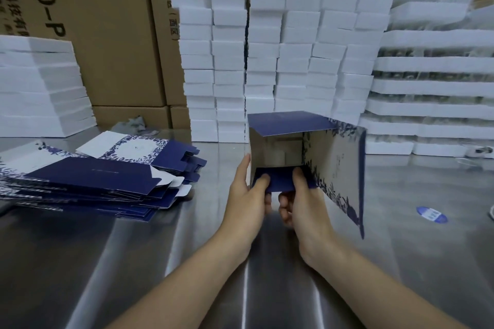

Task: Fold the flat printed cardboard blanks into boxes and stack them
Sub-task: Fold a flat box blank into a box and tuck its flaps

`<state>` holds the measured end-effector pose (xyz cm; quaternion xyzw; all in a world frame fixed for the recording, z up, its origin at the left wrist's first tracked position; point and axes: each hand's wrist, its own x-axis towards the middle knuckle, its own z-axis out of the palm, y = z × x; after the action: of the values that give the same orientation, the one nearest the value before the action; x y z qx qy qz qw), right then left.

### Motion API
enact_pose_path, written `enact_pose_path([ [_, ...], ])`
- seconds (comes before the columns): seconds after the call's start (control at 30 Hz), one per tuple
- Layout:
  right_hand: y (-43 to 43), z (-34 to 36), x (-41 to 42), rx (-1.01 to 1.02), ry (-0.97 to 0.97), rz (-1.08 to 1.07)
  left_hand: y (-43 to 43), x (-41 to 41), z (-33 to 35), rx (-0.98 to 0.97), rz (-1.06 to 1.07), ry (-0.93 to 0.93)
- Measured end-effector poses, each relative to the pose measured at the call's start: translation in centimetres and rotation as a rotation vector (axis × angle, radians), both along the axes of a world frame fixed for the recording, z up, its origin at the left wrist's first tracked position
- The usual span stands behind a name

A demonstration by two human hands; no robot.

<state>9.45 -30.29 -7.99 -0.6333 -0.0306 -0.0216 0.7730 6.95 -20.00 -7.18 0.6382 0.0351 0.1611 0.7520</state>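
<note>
The left forearm (187, 275) and right forearm (374, 283) are bare along their whole visible length. The left hand (248, 195) and right hand (302, 203) are bare too, with slender fingers.

A packing room or warehouse work area: tall brown shipping cartons (107, 35) with printed lettering fill the upper left of the frame, dense stacks of white blocks (280, 56) rise across the upper middle and right, and a steel worktable (267, 262) along the bottom carries a heap of flat printed blanks (88, 181) at the left
</note>
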Motion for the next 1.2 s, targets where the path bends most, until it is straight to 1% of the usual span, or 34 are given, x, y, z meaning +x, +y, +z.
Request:
enact_pose_path([
  [0.13, -0.3, -0.3, 0.5, -0.011, 0.012, 0.035, 0.0, 0.5, -0.5, -0.024, -0.002, 0.025],
  [0.3, -1.2, 0.0, 0.6, -0.062, 0.028, 0.164, -0.3, 0.7, -0.8, -0.090, -0.008, 0.031],
  [0.43, -1.3, 0.3, 0.9, -0.093, 0.084, 0.210, 0.0, 1.3, -0.9, -0.132, 0.013, 0.020],
  [0.5, -1.3, 0.3, 1.0, -0.065, 0.107, 0.208, 0.1, 1.7, -1.0, -0.127, 0.011, 0.017],
  [0.7, -1.4, 0.3, 1.1, -0.064, 0.075, 0.182, 0.5, 2.2, -1.0, -0.163, -0.045, 0.021],
  [1.0, -1.5, 0.5, 1.1, -0.099, 0.079, 0.220, 0.4, 2.4, -1.4, -0.067, -0.007, 0.003],
  [1.2, -1.4, 0.2, 1.0, -0.120, 0.046, 0.167, 0.1, 2.2, -1.2, -0.056, -0.006, -0.035],
])
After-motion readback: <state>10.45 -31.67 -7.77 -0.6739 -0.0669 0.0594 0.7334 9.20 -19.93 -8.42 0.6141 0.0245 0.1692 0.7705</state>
